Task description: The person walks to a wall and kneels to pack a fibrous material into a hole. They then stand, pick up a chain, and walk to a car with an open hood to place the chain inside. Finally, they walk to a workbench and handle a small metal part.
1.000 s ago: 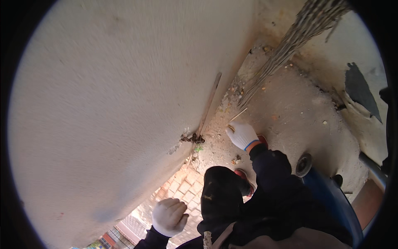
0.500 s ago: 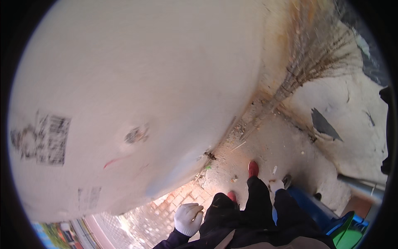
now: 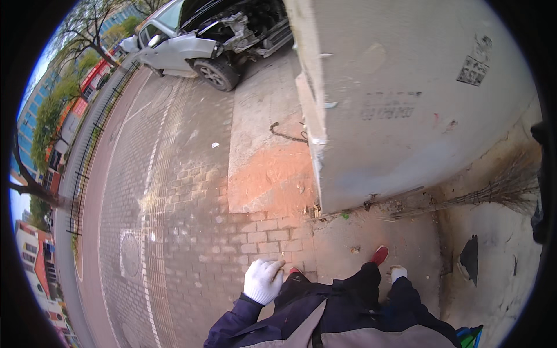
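Note:
My left hand (image 3: 264,281), in a white glove, hangs at my left side over the brick paving (image 3: 272,236). Its fingers are curled in loosely, and nothing shows in them. Smaller in view, my right hand (image 3: 398,273) wears a white glove too and hangs by my right leg above the concrete ground. Its fingers look bent closed; their inner side is hidden, so I cannot make out whether they hold anything. Ahead of me stands a grey-white wall (image 3: 400,133) with dark stencil marks. My red shoes (image 3: 380,255) are on the ground between my hands.
A silver vehicle (image 3: 174,49) with its front stripped open stands at the far left. A bundle of dry twigs (image 3: 493,194) leans at the right wall. A rusty bent rod (image 3: 287,135) juts by the wall's end. A black fence (image 3: 96,136) lines the street. Something blue-green (image 3: 471,335) shows lower right.
My view has swung left: the wall has shifted right, and the paving, vehicle and street have come into view. Less of the blue and green objects at my right shows. Both hands still hang low.

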A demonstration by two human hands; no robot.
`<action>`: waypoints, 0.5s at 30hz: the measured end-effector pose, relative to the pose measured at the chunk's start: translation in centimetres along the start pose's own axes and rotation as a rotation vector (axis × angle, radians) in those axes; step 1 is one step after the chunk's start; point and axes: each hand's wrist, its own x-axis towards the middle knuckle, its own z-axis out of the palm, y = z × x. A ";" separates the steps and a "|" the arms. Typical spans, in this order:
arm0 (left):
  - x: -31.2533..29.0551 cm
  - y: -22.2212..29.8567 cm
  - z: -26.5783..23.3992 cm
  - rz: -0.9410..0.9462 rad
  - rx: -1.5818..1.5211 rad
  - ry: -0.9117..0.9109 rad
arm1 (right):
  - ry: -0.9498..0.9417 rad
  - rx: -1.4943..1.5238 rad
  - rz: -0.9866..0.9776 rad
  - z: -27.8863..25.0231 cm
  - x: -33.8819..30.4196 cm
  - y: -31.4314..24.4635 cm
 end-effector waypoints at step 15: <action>-12.7 -13.9 -15.5 -0.808 -0.645 0.481 | -0.391 -0.718 -0.311 34.7 -19.4 -15.8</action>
